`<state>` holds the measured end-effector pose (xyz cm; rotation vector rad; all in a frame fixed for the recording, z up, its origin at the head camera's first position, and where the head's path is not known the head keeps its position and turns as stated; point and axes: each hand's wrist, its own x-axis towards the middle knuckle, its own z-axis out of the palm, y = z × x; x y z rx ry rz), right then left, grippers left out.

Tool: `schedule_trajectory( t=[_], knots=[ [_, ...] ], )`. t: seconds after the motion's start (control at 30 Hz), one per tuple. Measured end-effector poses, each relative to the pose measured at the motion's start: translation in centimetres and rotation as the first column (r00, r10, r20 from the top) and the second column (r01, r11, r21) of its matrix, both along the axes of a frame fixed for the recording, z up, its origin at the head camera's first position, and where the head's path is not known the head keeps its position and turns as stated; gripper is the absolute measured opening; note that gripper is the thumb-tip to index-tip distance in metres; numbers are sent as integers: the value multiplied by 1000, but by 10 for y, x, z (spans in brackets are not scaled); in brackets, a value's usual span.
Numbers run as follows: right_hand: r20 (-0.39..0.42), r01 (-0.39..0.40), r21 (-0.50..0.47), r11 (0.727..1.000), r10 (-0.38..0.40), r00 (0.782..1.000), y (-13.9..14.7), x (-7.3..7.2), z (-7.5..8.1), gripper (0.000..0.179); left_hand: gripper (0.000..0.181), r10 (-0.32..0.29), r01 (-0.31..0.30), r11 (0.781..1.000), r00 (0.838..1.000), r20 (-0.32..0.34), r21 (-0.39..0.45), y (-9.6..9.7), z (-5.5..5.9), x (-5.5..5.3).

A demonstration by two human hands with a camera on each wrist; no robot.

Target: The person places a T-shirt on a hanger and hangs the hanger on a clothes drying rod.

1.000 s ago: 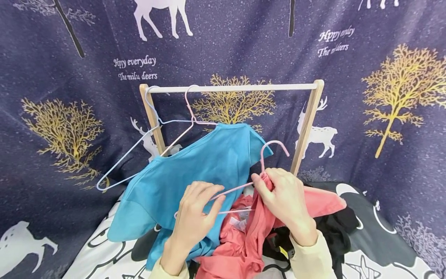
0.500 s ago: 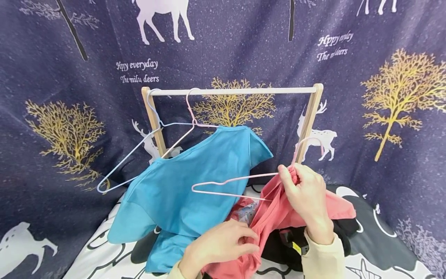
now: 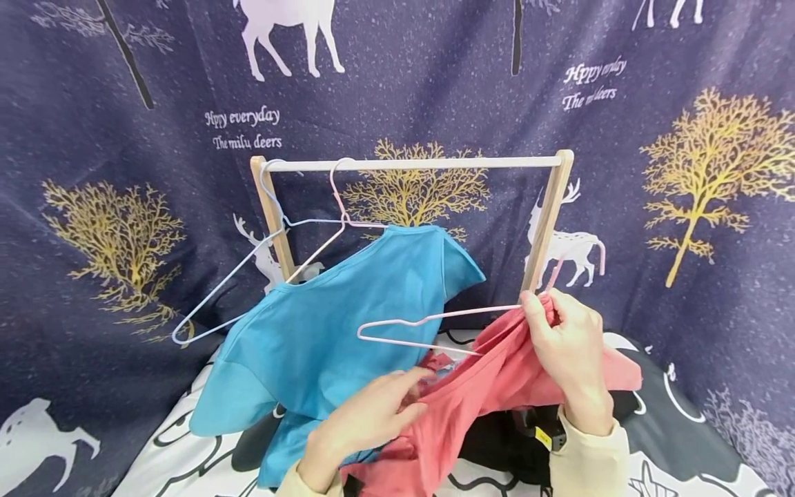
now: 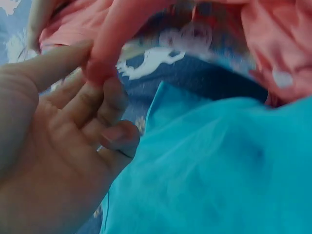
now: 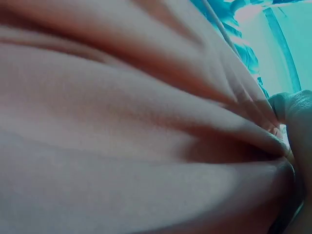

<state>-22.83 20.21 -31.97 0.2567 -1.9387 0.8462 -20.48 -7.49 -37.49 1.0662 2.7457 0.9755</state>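
My right hand (image 3: 571, 342) grips the bunched neck of a coral shirt (image 3: 453, 414) together with the pink clothes hanger (image 3: 472, 312) just under its hook. One arm of the hanger sticks out to the left, bare; the other is hidden in the shirt. Lower down, my left hand (image 3: 379, 414) is at the shirt's edge; in the left wrist view, its thumb and forefinger pinch a fold of coral cloth (image 4: 117, 34). Stretched fabric of the shirt fills most of the right wrist view, drawn toward the hand at the right edge.
Behind stands a small rack with a white rail (image 3: 422, 163) and wooden posts. From it hang a blue hanger (image 3: 226, 276) and a pink one carrying a blue shirt (image 3: 348, 331). Dark clothing (image 3: 497, 449) lies on the patterned bedding (image 3: 192, 442). A printed curtain (image 3: 397, 83) hangs behind.
My right hand has carried the hanger and coral shirt neck to the right. The left hand has let go of the hanger's arm and moved down to the coral shirt.
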Motion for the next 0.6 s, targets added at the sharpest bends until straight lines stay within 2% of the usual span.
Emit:
schedule_trajectory(
  t=[0.1,0.2,0.3,0.53,0.6],
  knots=[
    [11,14,-8,1000,-14,1000,4,0,1,38,27,45,-44,999,997,-58,17,-10,5,-1],
    [11,17,-6,1000,-17,1000,8,0,1,36,19,91,-81,992,989,-115,92,-21,9,-2],
    [17,17,-19,1000,-16,1000,11,0,2,38,15,147,-118,977,976,-159,178,-32,11,-4],
    [37,9,-20,1000,-8,999,17,1,0,38,5,189,-106,951,943,-275,291,-52,14,-6],
    [56,6,-6,1000,-6,998,18,1,-1,35,9,210,-114,944,931,-297,309,-56,15,-5]
  ],
)
